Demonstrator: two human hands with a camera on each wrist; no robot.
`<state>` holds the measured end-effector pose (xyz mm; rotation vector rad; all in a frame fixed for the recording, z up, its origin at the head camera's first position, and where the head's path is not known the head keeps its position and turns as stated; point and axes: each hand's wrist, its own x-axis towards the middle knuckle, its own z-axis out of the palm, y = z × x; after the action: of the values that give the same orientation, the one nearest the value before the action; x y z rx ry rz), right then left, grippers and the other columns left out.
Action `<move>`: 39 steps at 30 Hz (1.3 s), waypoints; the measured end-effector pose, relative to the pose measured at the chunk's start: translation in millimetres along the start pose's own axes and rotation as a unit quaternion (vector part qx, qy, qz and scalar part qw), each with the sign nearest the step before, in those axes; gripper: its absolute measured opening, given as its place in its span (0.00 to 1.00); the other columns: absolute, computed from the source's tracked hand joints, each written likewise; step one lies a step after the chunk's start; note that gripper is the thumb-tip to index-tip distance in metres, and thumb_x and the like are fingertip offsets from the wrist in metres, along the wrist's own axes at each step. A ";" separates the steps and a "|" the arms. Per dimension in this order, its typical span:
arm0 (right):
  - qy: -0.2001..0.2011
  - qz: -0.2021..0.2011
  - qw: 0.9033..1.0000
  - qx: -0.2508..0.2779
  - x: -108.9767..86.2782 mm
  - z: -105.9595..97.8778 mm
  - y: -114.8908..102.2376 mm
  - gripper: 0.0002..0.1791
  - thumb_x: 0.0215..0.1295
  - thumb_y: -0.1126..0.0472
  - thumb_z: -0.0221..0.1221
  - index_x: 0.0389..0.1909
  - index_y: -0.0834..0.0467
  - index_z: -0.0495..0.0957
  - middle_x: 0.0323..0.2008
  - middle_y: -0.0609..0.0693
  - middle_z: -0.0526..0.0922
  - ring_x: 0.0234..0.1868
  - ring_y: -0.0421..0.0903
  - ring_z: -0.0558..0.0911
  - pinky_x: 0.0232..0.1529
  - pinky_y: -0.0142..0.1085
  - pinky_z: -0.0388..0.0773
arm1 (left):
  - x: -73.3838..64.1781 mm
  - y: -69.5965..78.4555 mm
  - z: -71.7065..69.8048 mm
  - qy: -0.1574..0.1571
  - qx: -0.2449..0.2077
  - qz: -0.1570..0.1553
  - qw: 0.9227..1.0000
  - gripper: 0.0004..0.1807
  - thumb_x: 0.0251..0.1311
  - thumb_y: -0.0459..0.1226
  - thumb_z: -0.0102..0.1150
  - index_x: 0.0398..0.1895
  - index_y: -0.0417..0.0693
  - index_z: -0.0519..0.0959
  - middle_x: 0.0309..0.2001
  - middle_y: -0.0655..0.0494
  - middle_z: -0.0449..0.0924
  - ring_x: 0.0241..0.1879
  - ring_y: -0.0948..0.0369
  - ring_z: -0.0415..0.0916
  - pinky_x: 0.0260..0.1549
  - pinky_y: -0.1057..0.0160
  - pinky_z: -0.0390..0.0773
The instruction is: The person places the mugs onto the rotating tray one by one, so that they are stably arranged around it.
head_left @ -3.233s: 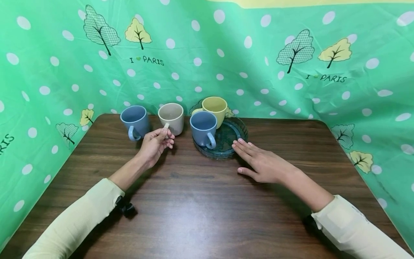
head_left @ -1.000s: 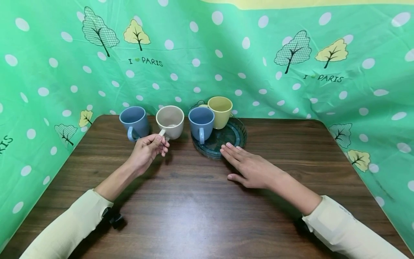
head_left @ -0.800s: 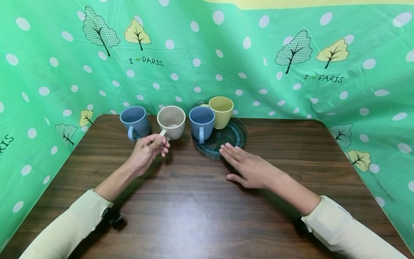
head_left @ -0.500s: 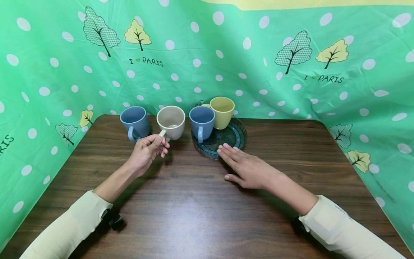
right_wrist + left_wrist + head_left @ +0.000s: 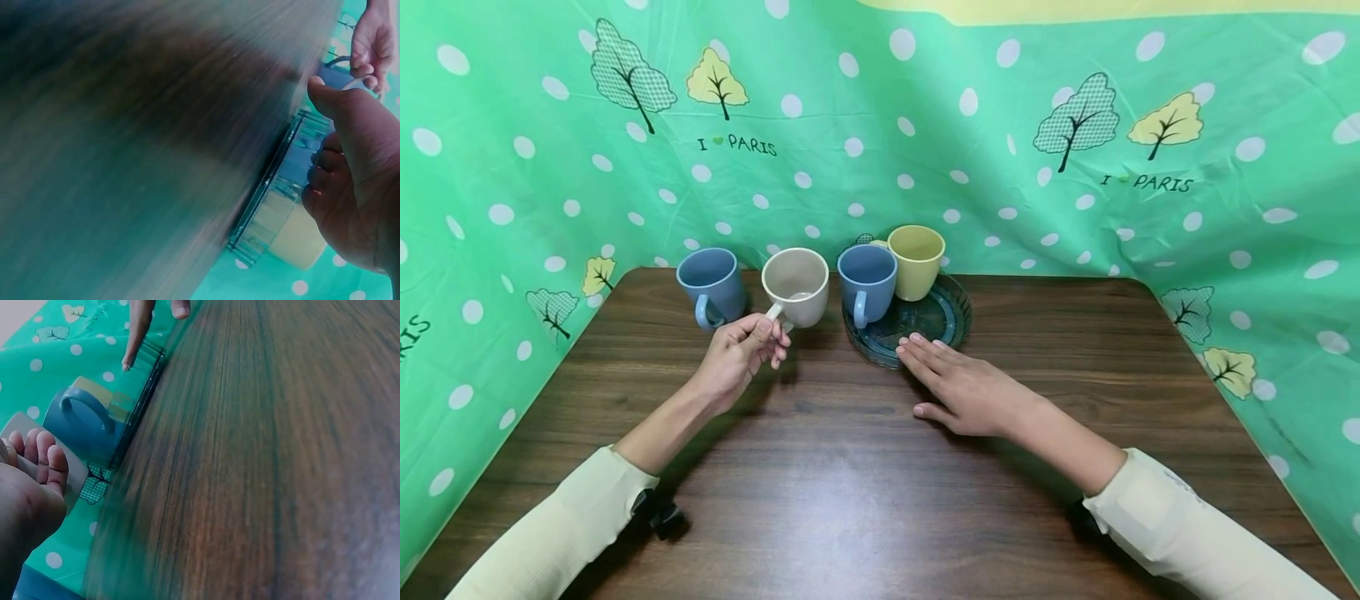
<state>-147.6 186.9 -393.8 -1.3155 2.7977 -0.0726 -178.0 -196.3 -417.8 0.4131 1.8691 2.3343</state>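
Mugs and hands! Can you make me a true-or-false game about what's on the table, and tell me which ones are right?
1. The left hand grips the handle of the white mug. True.
2. A blue mug and the yellow mug are in the glass dish. True.
3. The white mug is in the glass dish too. False: it is outside the dish, beside it.
4. The right hand is holding the yellow mug. False: it holds no mug; its fingers are at the dish's near edge.
5. The other blue mug is on the wooden table. True.
6. There are five mugs. False: there are four.
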 end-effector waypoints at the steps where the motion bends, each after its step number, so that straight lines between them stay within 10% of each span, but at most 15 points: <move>1: -0.001 0.000 1.000 0.001 0.4 -0.2 -0.4 0.45 0.87 0.46 0.60 0.90 0.66 0.55 0.90 0.65 0.58 0.92 0.62 0.57 0.91 0.57 0.61 | -0.2 -0.1 0.0 -0.001 0.000 0.000 1.000 0.17 0.91 0.38 0.48 0.40 0.46 0.82 0.38 0.57 0.86 0.36 0.65 0.83 0.35 0.70 0.85; 39: -0.008 0.043 0.999 0.014 -8.7 -6.4 11.4 0.46 0.88 0.44 0.59 0.92 0.62 0.51 0.92 0.61 0.54 0.94 0.61 0.53 0.92 0.58 0.59 | -17.9 6.3 0.5 -0.039 -0.026 0.017 0.999 0.16 0.91 0.39 0.49 0.40 0.49 0.83 0.39 0.59 0.87 0.36 0.65 0.83 0.35 0.70 0.85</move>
<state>-151.2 201.0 -388.0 -1.1840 2.8247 -0.0968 -160.3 -202.0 -413.9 0.5260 1.7757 2.3473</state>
